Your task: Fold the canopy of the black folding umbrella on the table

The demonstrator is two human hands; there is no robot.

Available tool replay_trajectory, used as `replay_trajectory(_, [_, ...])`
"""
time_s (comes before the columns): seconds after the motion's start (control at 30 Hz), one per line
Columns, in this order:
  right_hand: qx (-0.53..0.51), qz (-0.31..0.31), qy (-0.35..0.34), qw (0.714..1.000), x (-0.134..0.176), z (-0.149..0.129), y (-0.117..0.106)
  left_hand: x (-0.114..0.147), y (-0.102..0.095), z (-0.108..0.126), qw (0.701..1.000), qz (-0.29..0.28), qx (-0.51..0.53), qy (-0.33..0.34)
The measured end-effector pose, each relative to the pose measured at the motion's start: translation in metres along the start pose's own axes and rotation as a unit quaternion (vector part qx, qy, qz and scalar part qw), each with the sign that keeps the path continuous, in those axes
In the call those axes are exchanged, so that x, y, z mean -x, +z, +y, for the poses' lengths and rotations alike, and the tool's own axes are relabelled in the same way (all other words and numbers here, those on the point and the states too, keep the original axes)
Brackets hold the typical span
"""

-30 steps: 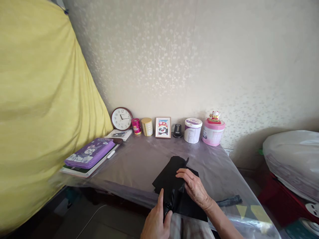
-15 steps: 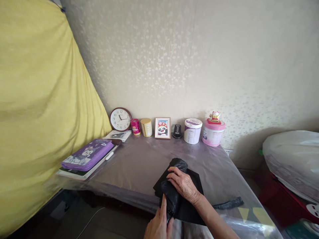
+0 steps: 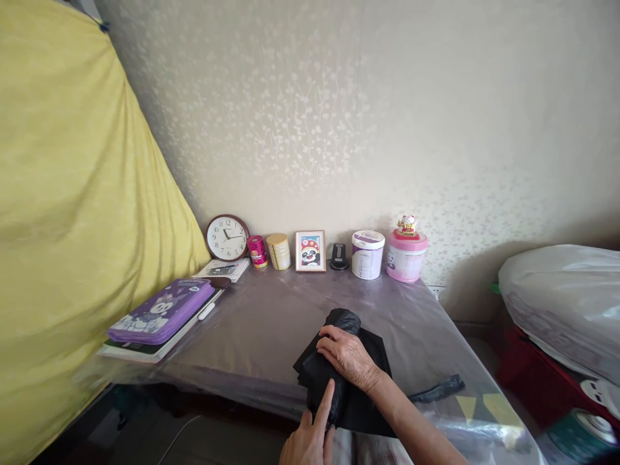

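A black folding umbrella lies near the front edge of the table, its loose fabric panels spread out and partly bunched into a roll. Across the top of that roll, my right hand curls its fingers over the cloth and grips it. My left hand is closed around the near end of the umbrella, its index finger stretched along the fabric. The part inside the left palm is hidden. To the right of my right forearm lies a narrow, crumpled black sleeve, touched by neither hand.
Plastic film covers the table. Along the wall stand a clock, a pink can, a yellow-lidded can, a framed panda picture and two tubs. A purple case rests on books at left.
My left index finger has shifted up over the fabric, and the near fold now lies flatter beneath it. The right hand keeps its hold. The whole view has shifted slightly.
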State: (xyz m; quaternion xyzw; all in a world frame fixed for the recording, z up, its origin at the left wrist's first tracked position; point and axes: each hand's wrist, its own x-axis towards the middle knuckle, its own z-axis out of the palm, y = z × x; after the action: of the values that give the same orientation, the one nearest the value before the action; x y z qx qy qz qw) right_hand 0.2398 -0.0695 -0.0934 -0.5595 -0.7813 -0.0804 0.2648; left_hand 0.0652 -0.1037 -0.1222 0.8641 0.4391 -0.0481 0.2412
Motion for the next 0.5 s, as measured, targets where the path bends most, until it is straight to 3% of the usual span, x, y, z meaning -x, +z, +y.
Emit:
replay_trajectory(0.13, [-0.052, 0.033, 0.018, 0.998, 0.009, -0.007, -0.007, 0.0, 0.002, -0.002, 0.999, 0.017, 0.038, 0.005])
replay_trajectory(0.3, [-0.094, 0.075, 0.033, 0.992, 0.042, -0.014, -0.011, 0.0, 0.003, -0.004, 0.998, 0.021, 0.06, 0.002])
replay_trajectory(0.5, [-0.027, 0.086, 0.042, 0.995, 0.041, 0.03, 0.008, 0.001, 0.002, -0.005, 0.996, 0.028, 0.084, 0.001])
